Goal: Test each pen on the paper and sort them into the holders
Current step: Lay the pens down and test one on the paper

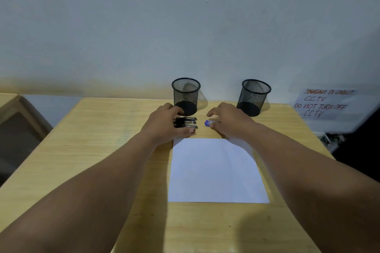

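Three black pens (188, 122) lie side by side beyond the paper (216, 170), the left hand (166, 123) resting over them, grip unclear. The right hand (230, 121) covers blue pens (208, 123). Two mesh holders (186, 94) stand behind.
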